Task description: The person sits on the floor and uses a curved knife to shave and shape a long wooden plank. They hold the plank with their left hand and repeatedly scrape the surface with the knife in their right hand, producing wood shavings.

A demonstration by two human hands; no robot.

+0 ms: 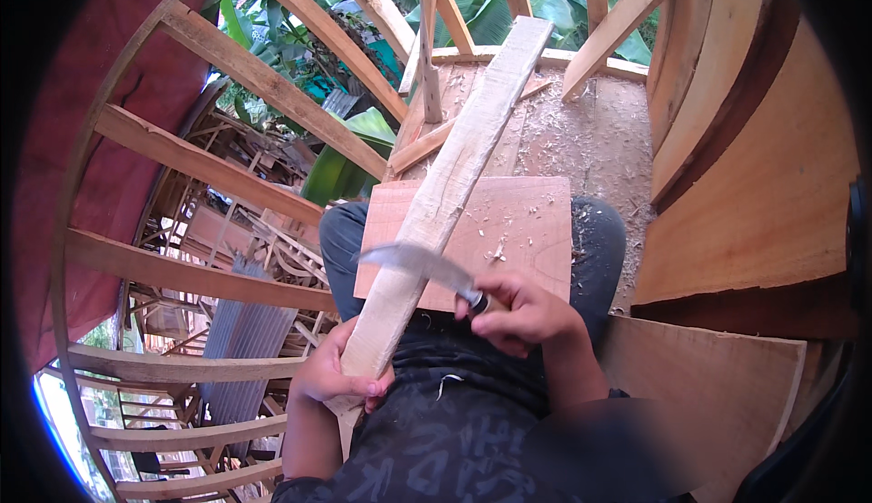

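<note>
across the square wooden board (522,230) on the person's thighs (601,239) lay a long rough plank (448,185). the left hand (336,371) was clasped round its near end; the right hand (525,314) was curled tightly about the handle of a curved-bladed knife (427,265), its blurred blade over the plank.

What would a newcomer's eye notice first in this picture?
Probably the long, pale wooden plank, slanting over a flat, reddish wooden board mid-picture, its lower part gripped by the left hand. Next comes the short-handled tool with a curved, grey metal blade, held in the right hand, its slightly blurred blade crossing above the plank.
</note>
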